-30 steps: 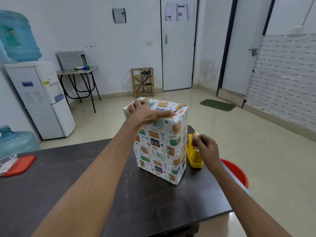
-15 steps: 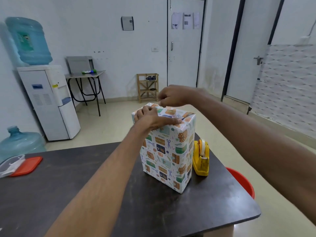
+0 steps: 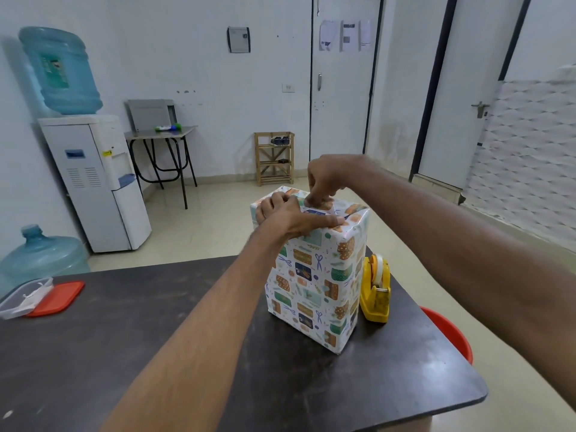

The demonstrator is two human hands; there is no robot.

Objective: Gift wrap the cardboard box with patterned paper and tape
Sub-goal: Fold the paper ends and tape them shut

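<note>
1. Leaving the yellow plastic tape dispenser [image 3: 375, 289], where it was a second ago, the right hand [image 3: 324, 182] has risen over the parcel. It is now down on the top face at its 12 o'clock side.
2. Its fingertips are drawn together and touch the paper. Whether a strip of tape sits between them is too small to tell.
3. The left hand [image 3: 293, 218] has stayed put on the top face. Its palm presses down and its thumb lies straight along the 6 o'clock top edge, pinning the folded paper.
4. Judged from this, the step in hand is taping down the top end flaps. With the sides already covered, the wrapping looks close to done, at least at this end.
5. The tall cardboard box in white patterned wrapping paper [image 3: 314, 282] stands upright on the dark table [image 3: 156, 338], towards 1 o'clock from the person.
6. The paper is smooth and tight on both visible sides, printed with small orange, teal and navy gift motifs. The top corner at 3 o'clock shows a slightly crumpled fold.
7. The dispenser stands just beside the box at its 3 o'clock, its roll upright.
8. A round red plastic bucket [image 3: 448, 332] shows below the table edge at 4 o'clock.
</note>
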